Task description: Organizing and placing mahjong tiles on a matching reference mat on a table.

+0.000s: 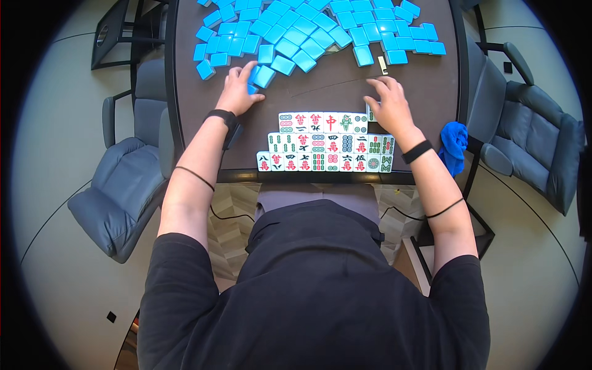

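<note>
My left hand point(236, 92) is at the near left edge of a spread of blue-backed mahjong tiles point(289, 34). Its fingers and thumb are apart around a couple of partly covered blue tiles point(252, 89). My right hand point(391, 104) hovers with bent, parted fingers over a face-up mahjong tile point(371, 114), hiding part of it; contact cannot be made out. Between my forearms, face-up tiles form three stepped rows: a far row point(323, 122), a middle row point(330, 143) and a near row point(325, 162). They bear characters, circles and bamboo marks.
The brown mahjong table point(319, 99) has a dark raised rim point(231, 175). A small pale tile-like piece point(382, 65) lies beyond my right hand. A blue cloth point(453, 145) hangs over the right rim. Grey padded chairs stand left point(125, 185) and right point(527, 120).
</note>
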A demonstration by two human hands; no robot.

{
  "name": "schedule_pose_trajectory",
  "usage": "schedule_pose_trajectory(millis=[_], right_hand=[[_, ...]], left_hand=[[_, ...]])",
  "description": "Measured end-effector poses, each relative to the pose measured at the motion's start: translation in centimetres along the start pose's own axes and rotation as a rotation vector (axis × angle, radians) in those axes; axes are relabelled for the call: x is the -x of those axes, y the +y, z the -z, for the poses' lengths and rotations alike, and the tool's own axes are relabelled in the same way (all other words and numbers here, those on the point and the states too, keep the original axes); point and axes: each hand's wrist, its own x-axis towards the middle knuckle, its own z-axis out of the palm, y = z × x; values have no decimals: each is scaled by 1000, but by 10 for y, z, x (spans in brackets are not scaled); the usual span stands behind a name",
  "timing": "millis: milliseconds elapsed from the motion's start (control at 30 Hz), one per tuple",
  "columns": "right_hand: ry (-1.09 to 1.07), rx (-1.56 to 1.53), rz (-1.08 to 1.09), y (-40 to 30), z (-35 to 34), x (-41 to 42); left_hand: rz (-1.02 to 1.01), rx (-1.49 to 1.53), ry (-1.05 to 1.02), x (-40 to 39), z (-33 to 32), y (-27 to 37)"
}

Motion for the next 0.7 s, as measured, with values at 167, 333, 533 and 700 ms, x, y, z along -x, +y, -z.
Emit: schedule_pose_trajectory(millis=[167, 333, 533, 700], right_hand=[[57, -79, 217, -57, -39, -45], [-39, 136, 304, -87, -74, -77], [-139, 244, 394, -99, -83, -89], [-134, 244, 359, -106, -83, -101]], left_hand=[[-140, 6, -113, 35, -7, 9], [-138, 67, -80, 63, -12, 13], [-268, -20, -25, 73, -20, 4], [-300, -7, -28, 80, -15, -9]])
